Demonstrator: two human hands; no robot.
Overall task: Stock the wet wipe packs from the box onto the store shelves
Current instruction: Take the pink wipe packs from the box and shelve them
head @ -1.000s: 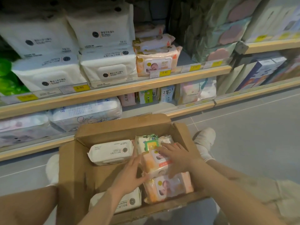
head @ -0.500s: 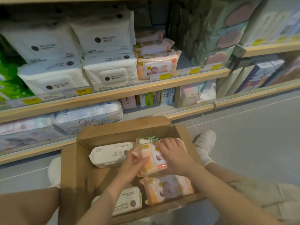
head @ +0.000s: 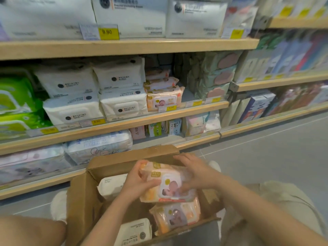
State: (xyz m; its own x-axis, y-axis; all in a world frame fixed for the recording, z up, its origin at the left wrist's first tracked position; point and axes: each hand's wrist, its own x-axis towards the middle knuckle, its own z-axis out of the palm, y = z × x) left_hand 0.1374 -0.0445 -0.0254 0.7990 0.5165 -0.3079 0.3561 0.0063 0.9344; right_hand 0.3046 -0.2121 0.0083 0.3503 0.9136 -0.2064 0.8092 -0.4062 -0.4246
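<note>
We hold an orange pack of baby wipes (head: 166, 181) over the open cardboard box (head: 83, 196), near the bottom middle of the scene. Our left hand (head: 136, 183) grips the pack's left end, fingers curled round its edge and thumb on top. Our right hand (head: 197, 173) rests on the pack's right side with its fingers spread and fairly straight; motion blur hides whether they curl under it.

Inside the box, a second orange pack (head: 175, 215) lies just below the held one. A white pack (head: 111, 185) sits at the box's left, and another white pack (head: 134, 231) lies at the near edge.

Beyond the box stand wooden store shelves (head: 124, 121). On the middle shelf, a stack of matching orange packs (head: 163, 93) sits right of stacked white packs (head: 122, 91), with green packs (head: 16, 103) at far left. Yellow price tags (head: 108, 31) line the shelf edges. The box rests on a grey floor (head: 275, 157), between our feet in white socks (head: 58, 206).
</note>
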